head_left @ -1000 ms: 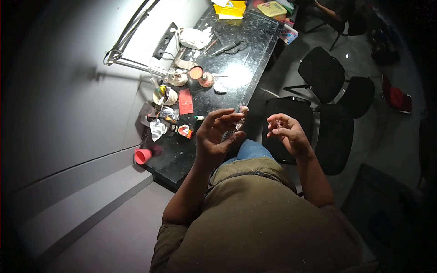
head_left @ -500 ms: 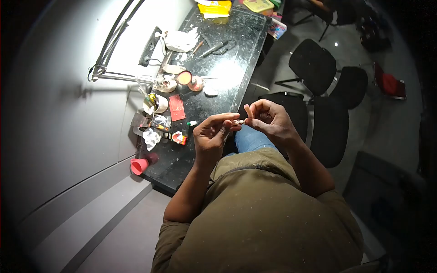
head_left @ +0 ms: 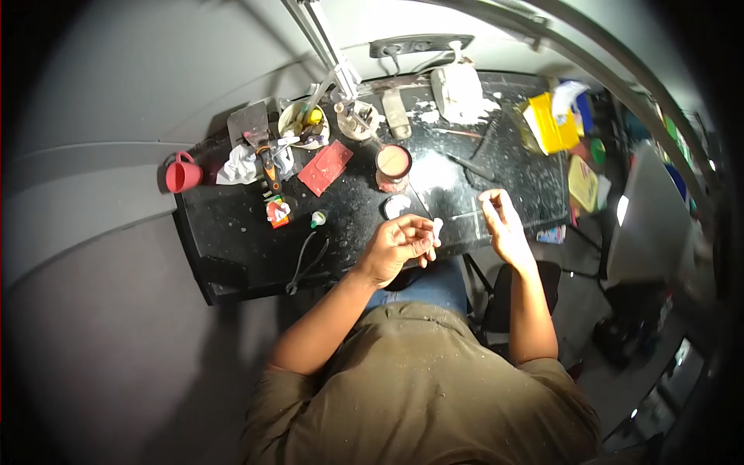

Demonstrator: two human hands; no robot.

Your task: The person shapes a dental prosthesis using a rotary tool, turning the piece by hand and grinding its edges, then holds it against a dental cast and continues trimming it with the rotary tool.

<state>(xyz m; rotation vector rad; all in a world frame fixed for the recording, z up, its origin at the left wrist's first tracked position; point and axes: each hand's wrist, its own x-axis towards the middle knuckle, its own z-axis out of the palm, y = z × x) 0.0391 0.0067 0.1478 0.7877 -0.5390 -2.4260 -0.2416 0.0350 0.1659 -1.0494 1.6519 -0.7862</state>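
The left hand point(head_left: 394, 249) pinches a small pale thing point(head_left: 437, 229) in its fingertips. The right hand point(head_left: 504, 231) is up in the air to the right of that grip, not touching it, with its fingers bent. It is hard to see if it holds anything. Just past the grip, on the black table point(head_left: 236, 252), is a small dish point(head_left: 396, 206) with white stuff. Behind that is a pink pot point(head_left: 394, 161). Left of the grip are a tiny bottle point(head_left: 318, 218), a red sheet point(head_left: 325, 168) and, far off, a red cup point(head_left: 184, 176).
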